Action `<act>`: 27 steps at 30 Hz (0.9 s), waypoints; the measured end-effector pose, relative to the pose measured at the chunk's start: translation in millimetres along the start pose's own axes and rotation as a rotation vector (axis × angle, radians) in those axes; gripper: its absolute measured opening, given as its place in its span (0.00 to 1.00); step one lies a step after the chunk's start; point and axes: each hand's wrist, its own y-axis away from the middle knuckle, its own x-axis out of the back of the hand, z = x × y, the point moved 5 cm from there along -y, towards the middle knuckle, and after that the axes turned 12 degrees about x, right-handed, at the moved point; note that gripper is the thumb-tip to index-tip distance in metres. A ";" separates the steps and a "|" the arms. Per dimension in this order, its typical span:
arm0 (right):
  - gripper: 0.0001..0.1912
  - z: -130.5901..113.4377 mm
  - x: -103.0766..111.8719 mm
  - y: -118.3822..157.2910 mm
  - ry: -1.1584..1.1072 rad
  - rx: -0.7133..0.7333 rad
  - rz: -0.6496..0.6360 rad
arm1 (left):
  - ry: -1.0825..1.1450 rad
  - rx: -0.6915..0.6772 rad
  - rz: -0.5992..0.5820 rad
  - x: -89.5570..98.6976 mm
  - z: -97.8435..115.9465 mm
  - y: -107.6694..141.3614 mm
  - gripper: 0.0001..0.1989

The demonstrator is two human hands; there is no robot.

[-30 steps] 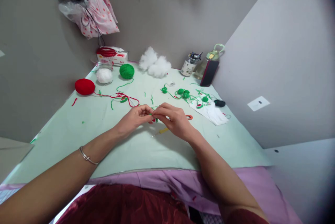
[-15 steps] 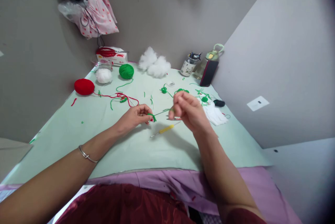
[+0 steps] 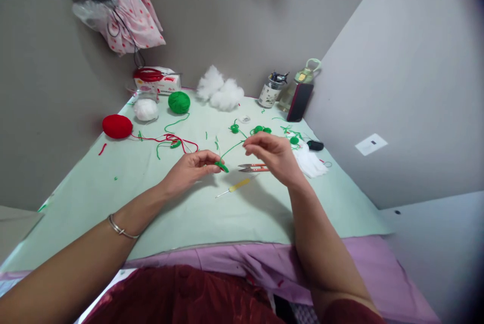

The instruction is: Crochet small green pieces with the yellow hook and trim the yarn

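Note:
Between the thumb and fingers of my left hand [image 3: 194, 166] is a small green crochet piece [image 3: 223, 166], with a trace of red at its edge. A strand of green yarn [image 3: 231, 149] rises from it to my right hand [image 3: 273, 155], whose thumb and forefinger are pinched on the strand. Whether a needle is also in that pinch, I cannot tell. Orange-handled thread snips [image 3: 249, 168] lie on the table, partly hidden under my right hand. Below them rests a yellow-handled crochet hook [image 3: 237, 186].
Red [image 3: 117, 126], white [image 3: 146, 110] and green yarn balls [image 3: 179, 103] sit at the back left. White stuffing [image 3: 221, 91] lies by the wall. A pen cup [image 3: 269, 94], a bottle [image 3: 291, 94] and a phone [image 3: 301, 103] stand back right. Green scraps and white cloth [image 3: 309, 161] lie right.
The green piece has turned in my left hand to show more of its green side. My right hand has tilted, lowering its fingers, and the snips are more exposed. The view has shifted slightly.

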 end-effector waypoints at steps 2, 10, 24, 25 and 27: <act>0.04 -4.3 -10.3 1.8 0.164 0.094 -0.118 | -0.003 -0.014 -0.005 -0.5 2.0 0.8 0.10; 0.07 -4.8 -22.3 6.4 0.397 0.187 -0.285 | -0.025 -0.057 -0.005 0.3 4.5 1.9 0.09; 0.08 -6.3 -24.2 8.1 0.428 0.232 -0.332 | -0.046 -0.068 -0.011 -1.1 4.5 1.4 0.08; 0.08 -6.4 -24.8 8.3 0.421 0.232 -0.336 | -0.045 -0.065 -0.016 -1.4 4.4 1.5 0.08; 0.07 -6.7 -26.2 8.4 0.401 0.227 -0.337 | -0.044 -0.056 -0.031 -2.0 4.0 1.7 0.08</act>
